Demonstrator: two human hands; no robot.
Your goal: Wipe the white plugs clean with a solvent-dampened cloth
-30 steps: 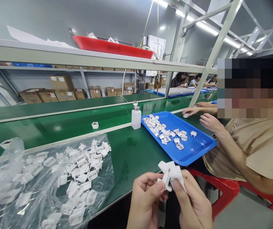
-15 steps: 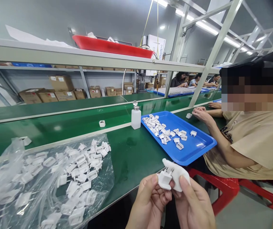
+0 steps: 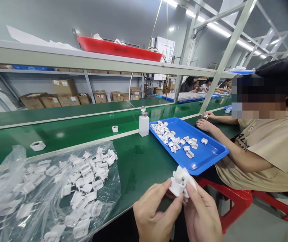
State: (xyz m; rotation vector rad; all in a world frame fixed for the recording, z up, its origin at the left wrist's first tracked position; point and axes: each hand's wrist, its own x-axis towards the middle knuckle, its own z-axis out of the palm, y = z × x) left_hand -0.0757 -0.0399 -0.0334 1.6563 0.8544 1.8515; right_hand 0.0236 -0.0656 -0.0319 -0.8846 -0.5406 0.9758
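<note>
My left hand (image 3: 156, 211) pinches a white plug housing (image 3: 176, 188) between thumb and fingers, low in front of the blue tray. A soft white cloth (image 3: 187, 174) is in my right hand (image 3: 203, 213), its thumb pressing it against the prong side of the plug housing. The prongs are partly covered by the cloth. To the left, an open clear plastic bag (image 3: 116, 191) holds many similar white plug housings (image 3: 85, 169). More white housings (image 3: 167, 132) lie in the blue tray (image 3: 206, 158) beyond my hands.
A white pump bottle (image 3: 144, 124) stands by the tray's far left corner. Two white housings (image 3: 38, 145) sit on the green conveyor belt (image 3: 83, 134). A co-worker (image 3: 264, 144) sits at right, near a red stool (image 3: 237, 198). A red tray (image 3: 118, 48) rests on the shelf above.
My left hand has turned over the plug housing, bringing it against the cloth. The housings on the belt have shifted right. The co-worker's hands have moved, and one now holds a small white part.
</note>
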